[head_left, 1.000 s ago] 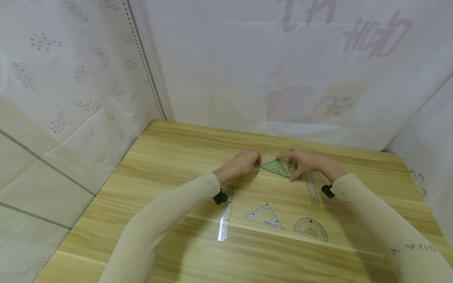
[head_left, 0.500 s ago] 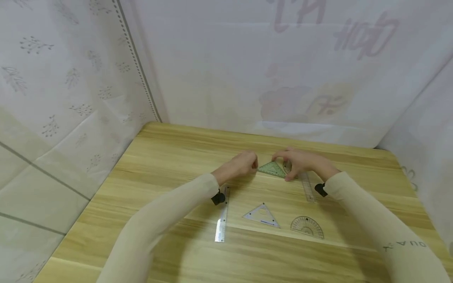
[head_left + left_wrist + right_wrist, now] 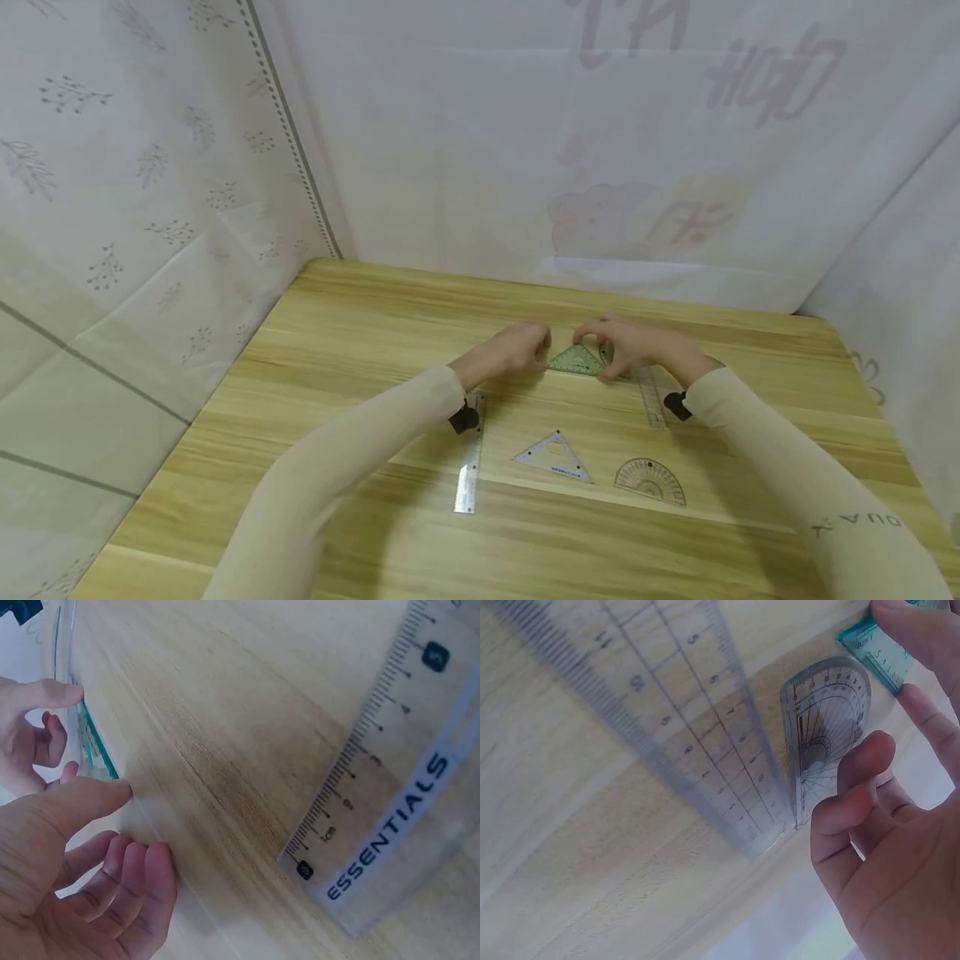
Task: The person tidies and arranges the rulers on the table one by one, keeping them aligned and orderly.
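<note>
A green set square point(image 3: 576, 364) lies near the back of the wooden table point(image 3: 360, 317), its long edge facing the front. At its left corner, my left hand point(image 3: 513, 348) pinches the tip with the thumb; the other fingers curl in, as the left wrist view shows. From the other side, my right hand point(image 3: 637, 343) holds it between thumb and index finger, spread from top corner to lower edge. Under the right palm lies a clear protractor point(image 3: 829, 712), partly hidden in the head view. Beside that is a clear ruler point(image 3: 682, 712).
Nearer the front lie another ruler point(image 3: 468, 479) by the left wrist, a clear set square point(image 3: 566, 472) and a second protractor point(image 3: 649, 481). A black wrist camera point(image 3: 464, 419) overlaps the left ruler in the head view. Printed cloth point(image 3: 465, 167) hangs behind the table.
The green set square has turned slightly between both hands, so its long edge now lies more level. The head view has shifted a little. The other tools keep their places.
</note>
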The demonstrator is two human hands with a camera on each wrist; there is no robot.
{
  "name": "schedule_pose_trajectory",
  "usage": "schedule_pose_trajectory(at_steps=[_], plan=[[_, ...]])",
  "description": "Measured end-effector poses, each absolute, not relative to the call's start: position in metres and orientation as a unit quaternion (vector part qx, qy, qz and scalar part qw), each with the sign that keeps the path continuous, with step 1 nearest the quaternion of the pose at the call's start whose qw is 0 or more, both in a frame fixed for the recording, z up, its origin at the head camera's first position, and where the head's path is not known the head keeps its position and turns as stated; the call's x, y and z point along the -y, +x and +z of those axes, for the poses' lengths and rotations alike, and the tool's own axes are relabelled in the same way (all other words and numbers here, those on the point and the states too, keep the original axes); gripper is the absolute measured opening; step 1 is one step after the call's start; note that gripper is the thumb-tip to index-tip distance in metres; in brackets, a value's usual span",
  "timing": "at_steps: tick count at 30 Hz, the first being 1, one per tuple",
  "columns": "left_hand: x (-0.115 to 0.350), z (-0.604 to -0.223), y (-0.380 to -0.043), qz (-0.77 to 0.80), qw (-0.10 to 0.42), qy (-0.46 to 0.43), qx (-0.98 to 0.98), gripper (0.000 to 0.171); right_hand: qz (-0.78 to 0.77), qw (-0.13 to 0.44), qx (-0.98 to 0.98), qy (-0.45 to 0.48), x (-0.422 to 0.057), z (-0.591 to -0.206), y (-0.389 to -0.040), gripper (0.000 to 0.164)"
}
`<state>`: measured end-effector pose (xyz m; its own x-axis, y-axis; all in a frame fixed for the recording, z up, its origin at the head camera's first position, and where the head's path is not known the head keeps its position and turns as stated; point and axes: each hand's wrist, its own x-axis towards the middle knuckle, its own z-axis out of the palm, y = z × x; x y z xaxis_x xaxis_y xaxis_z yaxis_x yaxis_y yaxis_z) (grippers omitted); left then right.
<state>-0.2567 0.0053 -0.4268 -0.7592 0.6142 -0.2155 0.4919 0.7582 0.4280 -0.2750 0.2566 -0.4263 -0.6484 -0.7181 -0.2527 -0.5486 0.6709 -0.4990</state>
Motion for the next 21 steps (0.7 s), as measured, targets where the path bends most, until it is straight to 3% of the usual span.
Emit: schedule_pose_trajectory(at_steps=[3, 10, 21], plan=[[-0.005, -0.426, -0.256, 0.172, 0.174, 0.306, -0.920, 0.034, -0.196, 0.218, -0.885, -0.361, -0.258, -0.427, -0.274, 0.071], [-0.004, -0.426, -0.256, 0.167, 0.173, 0.313, -0.919, 0.031, -0.177, 0.244, -0.883, -0.358, -0.265, -0.421, -0.272, 0.095], [-0.001, -0.428, -0.258, 0.176, 0.176, 0.309, -0.918, 0.029, -0.123, 0.260, -0.883, -0.370, -0.258, -0.409, -0.273, 0.090]])
